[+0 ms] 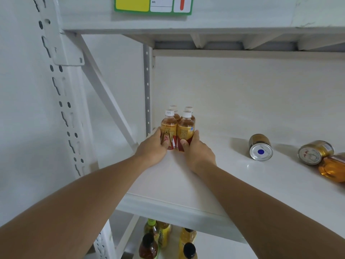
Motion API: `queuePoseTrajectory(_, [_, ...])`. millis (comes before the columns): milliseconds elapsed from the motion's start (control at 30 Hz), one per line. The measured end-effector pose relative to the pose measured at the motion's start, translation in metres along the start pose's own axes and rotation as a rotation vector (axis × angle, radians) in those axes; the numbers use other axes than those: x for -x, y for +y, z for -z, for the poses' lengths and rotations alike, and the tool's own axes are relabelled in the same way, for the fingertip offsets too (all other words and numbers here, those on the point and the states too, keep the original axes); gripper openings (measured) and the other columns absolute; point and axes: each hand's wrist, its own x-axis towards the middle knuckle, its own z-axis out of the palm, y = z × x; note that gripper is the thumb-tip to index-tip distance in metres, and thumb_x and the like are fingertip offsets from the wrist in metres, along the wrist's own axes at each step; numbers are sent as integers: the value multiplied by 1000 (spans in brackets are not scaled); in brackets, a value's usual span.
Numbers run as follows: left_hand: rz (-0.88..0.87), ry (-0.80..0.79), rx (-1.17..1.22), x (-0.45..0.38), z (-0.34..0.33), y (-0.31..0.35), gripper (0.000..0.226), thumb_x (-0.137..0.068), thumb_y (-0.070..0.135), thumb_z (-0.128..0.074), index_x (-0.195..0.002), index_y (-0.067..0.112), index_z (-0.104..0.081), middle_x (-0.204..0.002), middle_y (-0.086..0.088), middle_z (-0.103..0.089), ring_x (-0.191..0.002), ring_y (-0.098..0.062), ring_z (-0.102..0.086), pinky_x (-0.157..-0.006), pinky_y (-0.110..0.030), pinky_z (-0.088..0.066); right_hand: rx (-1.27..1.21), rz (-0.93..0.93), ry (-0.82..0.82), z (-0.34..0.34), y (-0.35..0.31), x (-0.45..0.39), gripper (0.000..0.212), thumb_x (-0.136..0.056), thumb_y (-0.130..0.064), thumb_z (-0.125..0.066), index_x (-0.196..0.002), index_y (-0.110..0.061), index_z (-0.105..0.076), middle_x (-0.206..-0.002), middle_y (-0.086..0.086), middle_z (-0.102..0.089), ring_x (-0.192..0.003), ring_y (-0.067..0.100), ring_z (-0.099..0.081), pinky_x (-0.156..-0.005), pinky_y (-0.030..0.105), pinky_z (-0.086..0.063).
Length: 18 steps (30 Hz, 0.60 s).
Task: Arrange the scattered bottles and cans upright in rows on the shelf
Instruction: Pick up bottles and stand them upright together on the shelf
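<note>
against the back left corner of the white shelf [233, 176] stand four small bottles in two rows of two, all upright, each with a white cap and amber liquid inside. your left hand [153, 148] wraps the front left bottle [168, 128] and your right hand [196, 148] wraps the front right bottle [185, 130]; both grips are clamped low on the labels, thumbs in front, and the two bottles touch side by side. just behind them you can see the caps of the back left bottle [173, 107] and the back right bottle [188, 108]. well to the right of that cluster lie two gold cans on their sides: the nearer can [260, 149] shows a silver end with a blue dot, the farther can [314, 152] shows a printed end. touching the farther can, at the frame's right edge, lies one orange bottle [334, 169], partly cut off. below the shelf, on a lower level, stand several more bottles [164, 238] with dark and green caps; you cannot count them surely.
</note>
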Motion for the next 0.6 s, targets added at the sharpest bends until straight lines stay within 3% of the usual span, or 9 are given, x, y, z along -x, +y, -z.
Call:
queuePoseTrajectory(100, [22,-14,10,2,3,4,46,-110,37,-50,-154,28,-39,-137,1,-67,-122,-23,-65,-101,-43,-55,-83,19,-11,-1,0,1,45,-108,-51,-40,-137,-17,-35,-111,4,-64,-107,31,-65,-76,40,-43])
queuePoseTrajectory(200, [45,-13,10,9,9,12,58,-108,29,-52,-161,19,-31,-154,-11,-54,-142,-31,-53,-115,-48,-47,-211,33,-40,7,1,10,51,-103,-54,-51,-131,-14,-39,-131,9,-54,-121,32,-55,-92,43,-46])
queuePoseTrajectory(267, [22,-13,-99,18,14,17,69,-109,34,-52,-168,17,-19,-165,-13,-41,-150,-32,-45,-119,-47,-44,-209,66,-34,17,5,18,59,-101,-56,-53,-138,-12,-38,-144,13,-45,-132,34,-48,-103,45,-43])
queuePoseTrajectory(367, [1,21,-242,31,24,24,72,-108,49,-50,-167,20,-22,-166,-11,-42,-148,-30,-47,-115,-46,-46,-54,125,-33,39,16,32,76,-101,-62,-47,-156,-11,-31,-160,11,-36,-146,33,-35,-113,46,-35])
queuePoseTrajectory(467, [21,-6,-333,43,34,31,76,-105,59,-49,-166,23,-25,-164,-9,-44,-148,-30,-47,-113,-47,-46,172,194,-107,63,31,44,84,-97,-74,-36,-161,-20,-29,-168,2,-29,-153,27,-26,-118,48,-32])
queuePoseTrajectory(600, [18,-40,-437,72,45,56,75,-99,68,-46,-163,31,-31,-158,-6,-50,-143,-29,-51,-103,-44,-46,309,251,-200,99,42,61,93,-89,-86,-25,-162,-29,-29,-169,-1,-30,-153,28,-28,-117,52,-32])
